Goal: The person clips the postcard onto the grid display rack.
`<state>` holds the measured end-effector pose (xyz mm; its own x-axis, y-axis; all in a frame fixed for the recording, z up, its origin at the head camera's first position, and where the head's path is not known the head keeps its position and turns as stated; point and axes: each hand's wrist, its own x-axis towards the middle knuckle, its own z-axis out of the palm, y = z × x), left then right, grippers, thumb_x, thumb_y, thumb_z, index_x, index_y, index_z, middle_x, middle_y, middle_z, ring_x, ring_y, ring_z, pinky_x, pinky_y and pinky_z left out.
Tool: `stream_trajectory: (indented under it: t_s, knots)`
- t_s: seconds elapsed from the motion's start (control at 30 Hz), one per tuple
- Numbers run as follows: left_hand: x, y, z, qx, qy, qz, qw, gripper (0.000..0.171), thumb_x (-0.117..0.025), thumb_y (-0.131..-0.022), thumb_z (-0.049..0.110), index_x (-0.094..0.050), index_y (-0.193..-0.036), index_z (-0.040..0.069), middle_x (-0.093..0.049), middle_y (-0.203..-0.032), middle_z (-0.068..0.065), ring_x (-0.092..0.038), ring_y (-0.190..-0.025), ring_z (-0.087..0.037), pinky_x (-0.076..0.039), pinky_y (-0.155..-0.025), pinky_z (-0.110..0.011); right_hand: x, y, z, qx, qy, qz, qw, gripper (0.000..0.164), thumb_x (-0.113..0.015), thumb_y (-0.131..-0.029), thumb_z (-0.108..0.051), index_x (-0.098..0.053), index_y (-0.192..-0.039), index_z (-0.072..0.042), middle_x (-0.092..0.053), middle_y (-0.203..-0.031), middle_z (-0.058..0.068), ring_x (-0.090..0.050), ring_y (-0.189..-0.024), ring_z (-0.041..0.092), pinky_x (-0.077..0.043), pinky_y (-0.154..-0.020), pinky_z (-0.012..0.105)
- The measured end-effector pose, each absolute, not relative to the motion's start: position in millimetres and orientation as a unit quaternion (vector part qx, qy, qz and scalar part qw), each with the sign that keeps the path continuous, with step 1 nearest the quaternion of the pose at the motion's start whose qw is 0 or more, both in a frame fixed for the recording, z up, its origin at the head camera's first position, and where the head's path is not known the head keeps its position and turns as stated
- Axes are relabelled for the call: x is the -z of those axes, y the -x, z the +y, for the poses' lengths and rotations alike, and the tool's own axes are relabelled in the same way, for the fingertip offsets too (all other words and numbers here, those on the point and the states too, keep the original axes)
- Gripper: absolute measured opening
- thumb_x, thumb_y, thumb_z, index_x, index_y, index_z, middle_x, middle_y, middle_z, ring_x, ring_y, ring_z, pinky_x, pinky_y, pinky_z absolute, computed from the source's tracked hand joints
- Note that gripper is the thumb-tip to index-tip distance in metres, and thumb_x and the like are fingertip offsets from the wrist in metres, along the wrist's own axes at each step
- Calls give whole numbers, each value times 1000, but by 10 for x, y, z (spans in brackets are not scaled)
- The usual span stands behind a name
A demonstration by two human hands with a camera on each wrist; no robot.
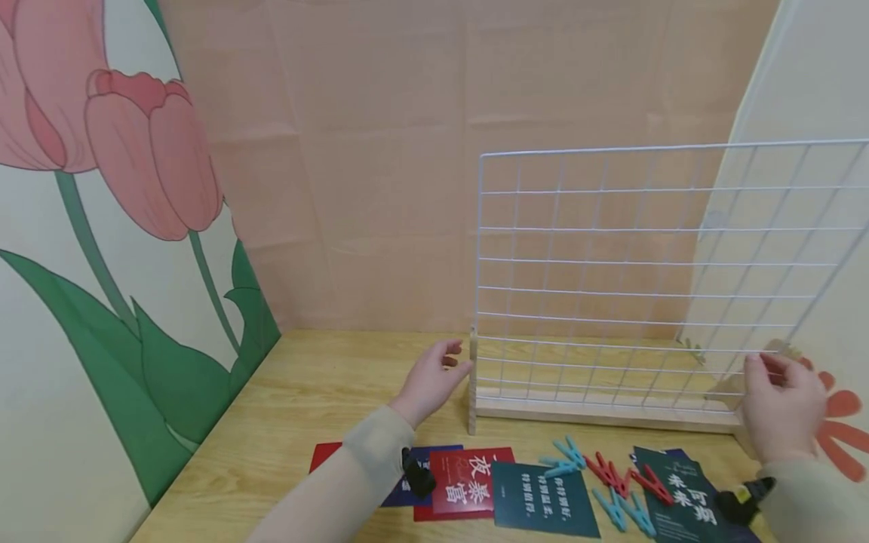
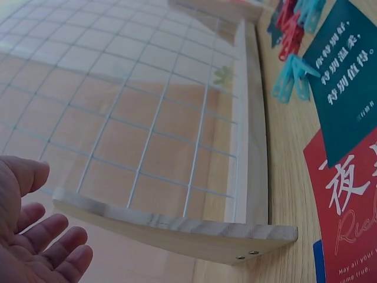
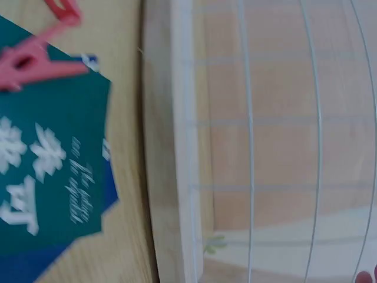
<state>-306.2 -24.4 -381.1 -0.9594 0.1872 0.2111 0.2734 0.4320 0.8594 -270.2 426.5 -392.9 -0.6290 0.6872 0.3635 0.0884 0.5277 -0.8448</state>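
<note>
The person is wearing plain, pale beige long sleeves, the left sleeve (image 1: 326, 483) and the right sleeve (image 1: 811, 490) reaching the wrists. A small black camera (image 1: 417, 473) is sitting by the left cuff; another dark camera (image 1: 738, 506), showing a yellow-green patch, is sitting by the right.

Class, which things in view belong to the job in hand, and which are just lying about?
Likely the job, by the left hand and right hand: white wire grid, wooden stand.

Lying about: light-blue clothespins, red clothespins, red cards, dark-green cards, blue cards.
</note>
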Motion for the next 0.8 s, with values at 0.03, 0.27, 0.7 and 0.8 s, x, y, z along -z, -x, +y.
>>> stream_trajectory:
  t_s: [0.03,0.27,0.7,0.8]
  knots:
    - [3809,3082,-223,521,135,-842,44,52,-62,-94,34,-48,-138,11,-55,-128,-2,-55,-111,-20,-48,-89,-39,3921,2721,4312,-431,262,-787,355,50,-48,-98,-41,-51,-138,-12,-50,-120,-3,-40,-95,-3,-37,-77,17]
    - [3786,3174,-95,552,116,-825,40,58,-62,-94,36,-42,-142,10,-52,-133,-9,-54,-112,-21,-49,-89,-38,3855,2784,4625,-515,331,-720,327,55,-50,-96,-44,-33,-147,-32,-28,-136,-19,-33,-100,-9,-40,-78,15]
    - [3743,3233,-15,512,146,-844,67,47,-46,-102,33,-43,-145,16,-50,-141,-5,-58,-111,-20,-49,-86,-35,3850,2791,4966,-451,197,-846,204,71,-27,-101,-45,4,-152,-7,-2,-156,24,-12,-138,49,-21,-105,63]
    - [3734,3251,-11,466,146,-869,81,45,-46,-102,33,-45,-144,19,-51,-141,-4,-61,-100,-16,-49,-74,-29,3871,2801,4994,-440,168,-859,198,68,-23,-102,-44,4,-151,-6,-3,-155,26,-9,-138,49,-17,-107,62]
